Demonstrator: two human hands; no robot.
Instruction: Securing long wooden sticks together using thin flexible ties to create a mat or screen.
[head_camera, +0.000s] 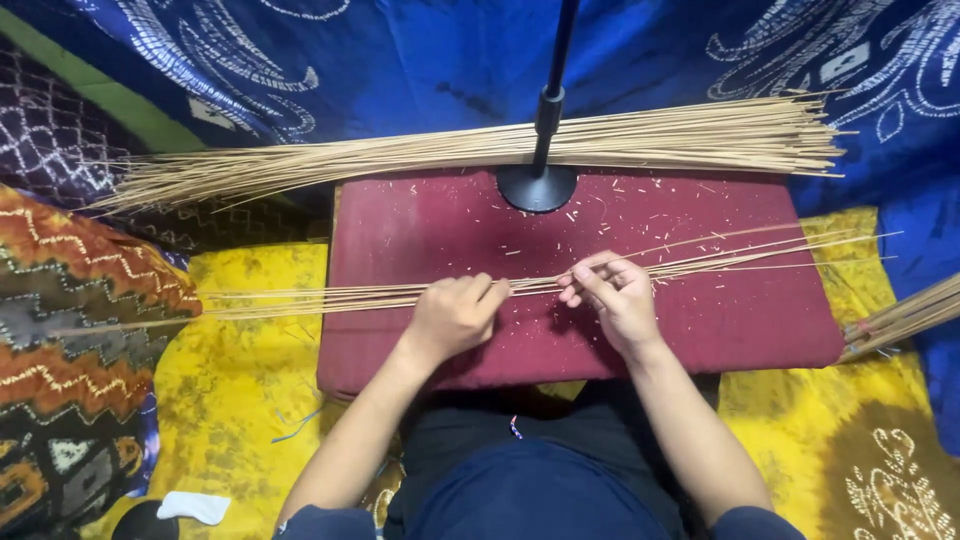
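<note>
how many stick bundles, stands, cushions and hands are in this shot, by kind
stick bundles: 3 – held bundle, big pile, tied bundle
black stand: 1
maroon cushion: 1
hands: 2 – left hand, right hand
total: 7

Both forearms reach forward from the bottom of the view, bare to the elbows and angled inward so the hands almost meet. The left hand (455, 313) is curled into a loose fist, knuckles up. The right hand (617, 295) lies palm down, its fingers (583, 271) bent and pinched together, pointing left.
</note>
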